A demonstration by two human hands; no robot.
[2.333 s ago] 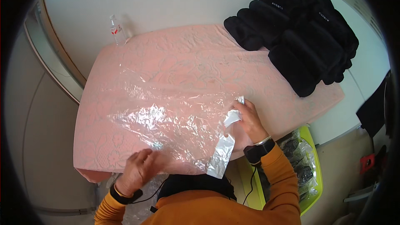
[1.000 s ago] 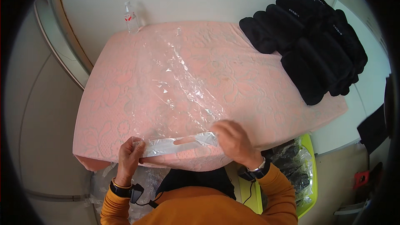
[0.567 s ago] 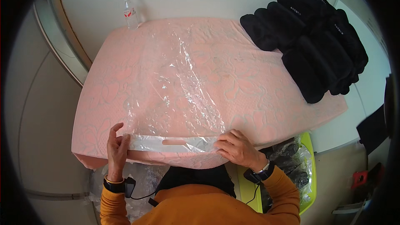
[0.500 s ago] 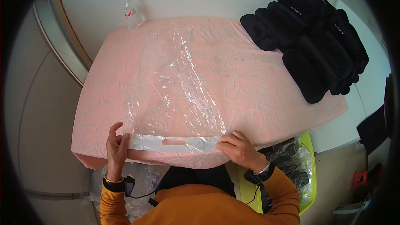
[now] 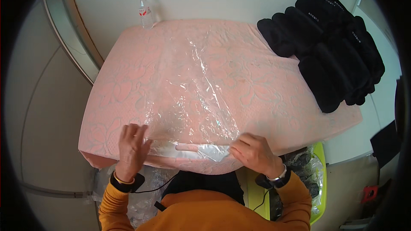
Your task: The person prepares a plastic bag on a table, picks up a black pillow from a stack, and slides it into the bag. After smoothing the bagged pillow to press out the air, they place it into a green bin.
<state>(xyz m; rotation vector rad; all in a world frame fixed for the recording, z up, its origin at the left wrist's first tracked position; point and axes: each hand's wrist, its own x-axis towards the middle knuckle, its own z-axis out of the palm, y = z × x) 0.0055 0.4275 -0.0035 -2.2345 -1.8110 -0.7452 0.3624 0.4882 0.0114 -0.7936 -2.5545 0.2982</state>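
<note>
A clear plastic bag lies flat on a table covered with a pink patterned cloth. Its white strip with a cut-out handle hole runs along the near edge. My right hand is closed, pinching the right end of that strip, which is creased and slightly lifted there. At the strip's left end is my left hand, its fingers stretched out and a little blurred, the thumb close to the bag's edge.
Stacked black padded items with small pale lettering fill the far right corner. A clear bottle stands at the far left. Below the right side, a yellow-green bin holds plastic-wrapped dark things. Crumpled clear plastic lies under the table's front.
My left hand has risen slightly and its fingers have straightened. My right hand has shifted a little toward me, and the white strip has buckled near it. The whole view has shifted slightly.
</note>
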